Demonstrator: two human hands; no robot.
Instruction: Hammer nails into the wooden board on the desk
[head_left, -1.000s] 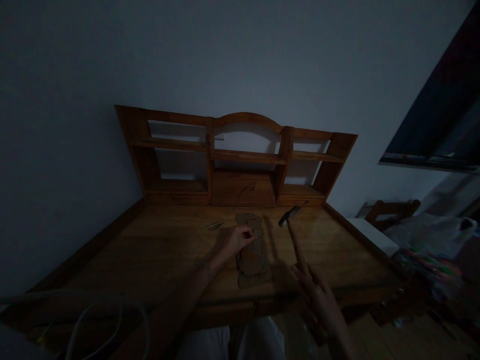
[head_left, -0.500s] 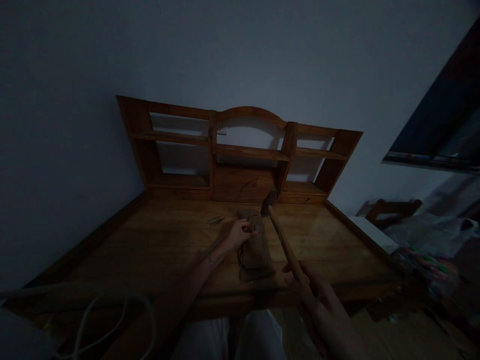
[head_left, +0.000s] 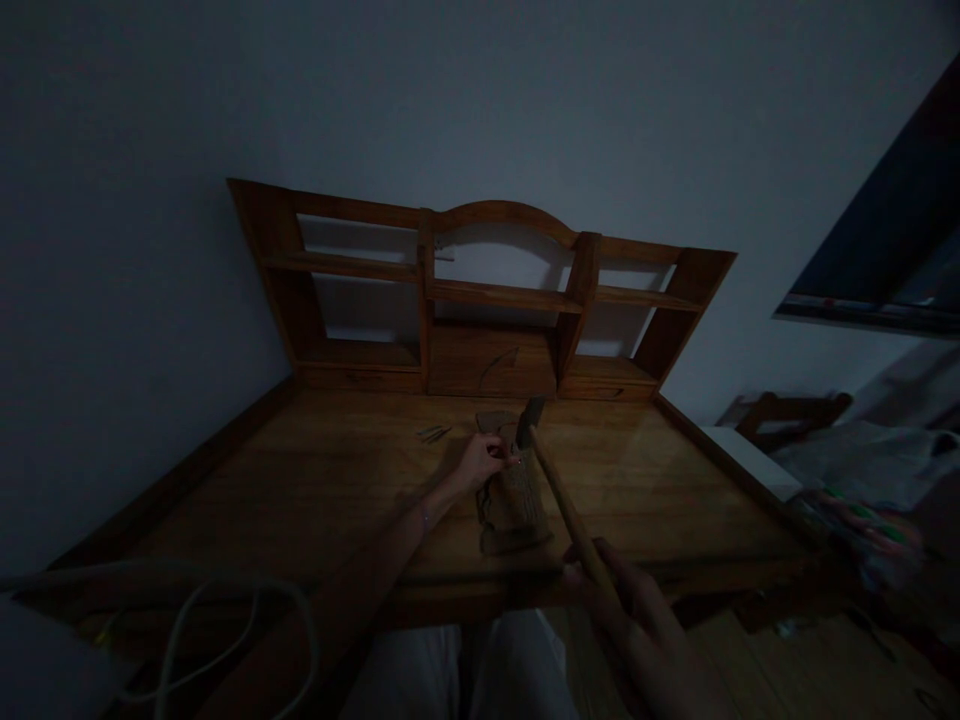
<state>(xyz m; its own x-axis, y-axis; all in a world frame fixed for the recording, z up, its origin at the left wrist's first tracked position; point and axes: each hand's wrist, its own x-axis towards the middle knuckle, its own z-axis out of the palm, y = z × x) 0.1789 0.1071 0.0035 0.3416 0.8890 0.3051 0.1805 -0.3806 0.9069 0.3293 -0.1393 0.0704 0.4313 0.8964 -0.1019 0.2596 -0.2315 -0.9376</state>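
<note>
My right hand is wrapped round the wooden handle of a hammer. The dark hammer head hangs low near the upper end of a rough brown block, just right of my left fingertips; whether it touches is unclear. My left hand rests at the block's left side, thumb and fingers pinched together over it. What is between those fingertips is too small and dark to make out. Several thin, nail-like pieces lie on the desk to the left.
A wooden desk with a raised shelf unit at its back stands against the wall. A pale cable loops at lower left. To the right are a chair back and clear plastic bags.
The hammer head has come down and slightly left, towards the block and my left fingertips. My left hand keeps its pinch in nearly the same place.
</note>
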